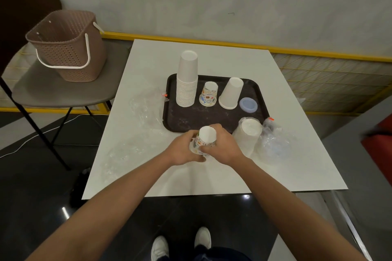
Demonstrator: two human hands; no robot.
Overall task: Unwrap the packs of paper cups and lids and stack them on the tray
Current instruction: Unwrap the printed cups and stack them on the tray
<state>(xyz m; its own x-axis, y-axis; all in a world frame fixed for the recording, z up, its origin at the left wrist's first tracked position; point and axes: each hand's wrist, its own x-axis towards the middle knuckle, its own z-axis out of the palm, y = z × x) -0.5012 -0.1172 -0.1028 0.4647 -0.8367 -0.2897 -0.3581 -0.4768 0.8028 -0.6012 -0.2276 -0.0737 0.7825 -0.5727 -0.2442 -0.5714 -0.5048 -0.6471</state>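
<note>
Both hands grip one short stack of printed paper cups (206, 137), upside down, just in front of the dark tray (191, 116). My left hand (184, 149) wraps its left side, my right hand (222, 144) its right. On the tray stand a tall stack of white cups (187, 82), a small printed cup stack (209, 93), a short white cup stack (230, 93) and bluish lids (248, 104). A wrapped pack of white cups (248, 135) lies right of my hands.
Crumpled clear wrappers lie on the white table at the left (146, 108), front left (125, 154) and right (273, 142). A brown basket (67, 46) sits on a chair (61, 91) to the left. A wall runs behind the table.
</note>
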